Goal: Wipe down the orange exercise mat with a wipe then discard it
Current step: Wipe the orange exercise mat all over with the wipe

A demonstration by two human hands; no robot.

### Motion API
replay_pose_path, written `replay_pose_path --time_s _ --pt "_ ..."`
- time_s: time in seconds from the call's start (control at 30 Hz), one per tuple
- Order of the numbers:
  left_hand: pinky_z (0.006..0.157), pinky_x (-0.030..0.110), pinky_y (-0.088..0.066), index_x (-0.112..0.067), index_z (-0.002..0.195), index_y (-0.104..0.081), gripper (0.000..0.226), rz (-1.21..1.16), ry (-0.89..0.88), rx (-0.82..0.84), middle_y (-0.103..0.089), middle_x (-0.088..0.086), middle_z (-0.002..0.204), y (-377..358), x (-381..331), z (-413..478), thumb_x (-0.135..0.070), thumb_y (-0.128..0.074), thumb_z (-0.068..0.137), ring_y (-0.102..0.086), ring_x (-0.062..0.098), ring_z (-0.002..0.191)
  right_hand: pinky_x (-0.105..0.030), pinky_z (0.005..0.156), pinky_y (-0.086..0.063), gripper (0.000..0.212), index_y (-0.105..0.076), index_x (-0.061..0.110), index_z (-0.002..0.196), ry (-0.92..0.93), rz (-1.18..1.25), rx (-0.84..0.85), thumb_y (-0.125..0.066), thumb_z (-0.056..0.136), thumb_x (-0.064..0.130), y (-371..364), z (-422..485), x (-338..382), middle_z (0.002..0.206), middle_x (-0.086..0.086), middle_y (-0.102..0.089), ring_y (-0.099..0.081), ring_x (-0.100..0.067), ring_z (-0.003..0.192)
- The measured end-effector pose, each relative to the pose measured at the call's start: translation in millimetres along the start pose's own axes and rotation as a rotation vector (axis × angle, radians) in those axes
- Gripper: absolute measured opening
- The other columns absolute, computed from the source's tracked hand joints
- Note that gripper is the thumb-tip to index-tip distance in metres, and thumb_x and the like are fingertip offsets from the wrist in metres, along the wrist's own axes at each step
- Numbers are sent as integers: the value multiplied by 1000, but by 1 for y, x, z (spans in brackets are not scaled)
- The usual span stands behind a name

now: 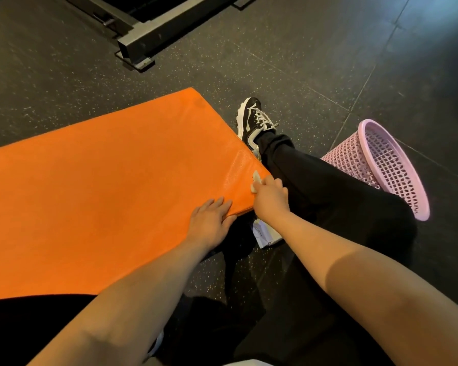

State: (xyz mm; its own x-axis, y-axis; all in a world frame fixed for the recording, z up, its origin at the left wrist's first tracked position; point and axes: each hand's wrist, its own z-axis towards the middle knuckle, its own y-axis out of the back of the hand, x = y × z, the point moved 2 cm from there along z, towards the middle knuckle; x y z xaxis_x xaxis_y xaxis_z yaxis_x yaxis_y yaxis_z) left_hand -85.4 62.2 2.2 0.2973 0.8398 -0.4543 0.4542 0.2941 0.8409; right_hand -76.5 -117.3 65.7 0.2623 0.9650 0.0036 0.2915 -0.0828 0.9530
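Note:
The orange exercise mat [98,191] lies flat on the dark floor and fills the left half of the view. My right hand [271,199] is closed on a small white wipe [255,180] and presses it against the mat's right edge, near its near corner. A wet, shiny streak runs along that edge beyond the wipe. My left hand [209,223] rests flat on the mat's near right corner, fingers spread, holding nothing. Both forearms reach in from the bottom of the view.
A pink lattice waste basket [397,165] stands on the floor to the right of my leg. My black trouser leg and black-and-white sneaker [254,122] lie beside the mat's right edge. A white packet [265,233] lies under my right wrist. A dark metal equipment frame [148,35] stands beyond the mat.

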Motion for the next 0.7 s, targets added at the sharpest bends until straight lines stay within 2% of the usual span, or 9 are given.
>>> replay_pose_path --time_s 0.1,0.17,0.23,0.3,0.37,0.43,0.53,0.63,0.7 --pt "122 46 -23 -28 156 -30 70 -45 20 -14 -30 -5 162 -5 4 -2 -66 -40 98 -25 21 150 -44 107 -37 43 -52 23 143 146 96 100 -50 100 22 -19 -9 19 143 -8 -41 -38 -30 128" --pt "121 43 -25 -25 157 -30 74 -75 21 -37 -32 -2 162 -9 7 -3 -66 -43 96 -28 21 149 -44 104 -37 43 -53 25 144 297 118 169 -46 102 23 -31 -19 31 140 -6 -44 -39 -30 127" --pt "121 40 -24 -22 157 -29 77 -93 24 -49 -31 0 162 -12 10 -6 -66 -44 96 -28 21 149 -42 96 -33 42 -53 25 144 368 47 164 -44 102 23 -35 -19 31 135 -5 -46 -40 -28 122" --pt "121 38 -20 -19 158 -27 82 -87 39 -55 -28 1 163 -13 12 -9 -68 -45 95 -25 22 149 -42 95 -32 46 -46 25 147 296 -28 75 -47 102 27 -32 -14 22 136 -5 -45 -38 -28 122" --pt "122 39 -16 -18 159 -24 88 -80 66 -47 -23 2 165 -14 14 -11 -72 -44 92 -21 23 151 -43 103 -31 55 -39 22 151 119 -55 6 -53 99 30 -30 -8 11 146 -5 -38 -33 -29 129" --pt "123 41 -13 -18 159 -22 93 -91 99 -33 -20 2 166 -14 16 -11 -75 -45 90 -17 23 152 -44 112 -28 60 -37 19 151 64 -32 19 -58 96 27 -30 -8 10 156 -4 -31 -29 -29 138" --pt "124 44 -12 -19 159 -23 94 -90 113 -36 -21 1 166 -17 19 -10 -76 -47 88 -17 22 152 -45 120 -23 67 -30 13 157 234 16 118 -58 96 23 -43 -18 31 163 -5 -27 -24 -26 147" --pt "124 42 -11 -20 159 -25 87 -117 103 -42 -22 1 166 -20 23 -11 -67 -51 90 -18 21 151 -47 124 -11 67 -23 19 160 443 20 256 -50 99 14 -59 -27 45 167 -6 -20 -14 -24 154" --pt "124 43 -10 -19 159 -25 89 -113 104 -32 -21 1 166 -20 26 -13 -68 -52 90 -17 21 152 -51 125 -2 71 -22 24 161 487 -27 293 -49 97 11 -58 -26 44 169 -2 -17 -7 -20 156"
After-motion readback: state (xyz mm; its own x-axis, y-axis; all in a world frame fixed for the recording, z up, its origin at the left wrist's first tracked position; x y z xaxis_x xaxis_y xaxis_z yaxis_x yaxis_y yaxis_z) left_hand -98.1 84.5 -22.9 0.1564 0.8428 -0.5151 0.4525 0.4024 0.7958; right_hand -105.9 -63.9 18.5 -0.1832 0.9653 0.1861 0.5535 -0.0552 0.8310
